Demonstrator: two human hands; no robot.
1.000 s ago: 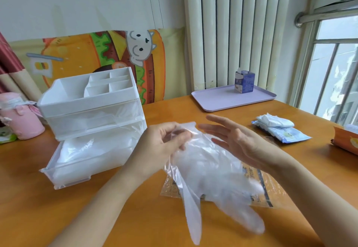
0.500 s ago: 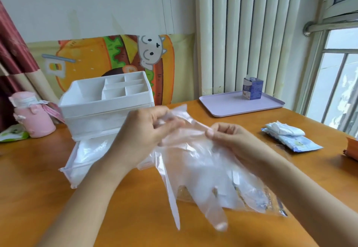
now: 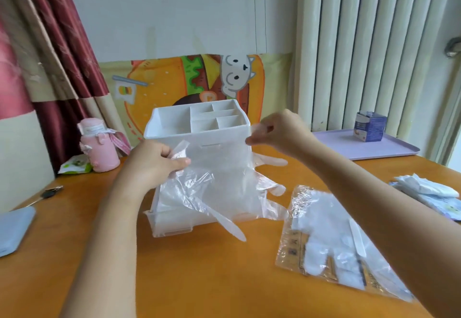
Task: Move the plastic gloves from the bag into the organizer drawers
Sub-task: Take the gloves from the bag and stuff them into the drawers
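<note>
Your left hand (image 3: 154,165), centre-left of the frame, pinches one upper corner of the gloves (image 3: 219,188) between thumb and fingers. Your right hand (image 3: 282,133), right of centre, pinches the other corner. The thin film hangs stretched between them in front of the organizer (image 3: 174,134). The organizer's open bottom drawer (image 3: 172,228) sits just below the dangling glove fingers.

Expect the film to be nearly weightless, limp and slippery, and likely to cling or drift. Holding the cuff edge at both corners looks right, and you will probably need to bunch the film to fit it in. More gloves lie in the bag (image 3: 291,248), flat at lower right.

The table (image 3: 199,280) is smooth orange wood. A curtain (image 3: 62,55) hangs upper left with a pink bottle (image 3: 99,148) below it. A radiator (image 3: 361,43) fills the upper right, and a lilac tray (image 3: 399,149) lies beneath it.
</note>
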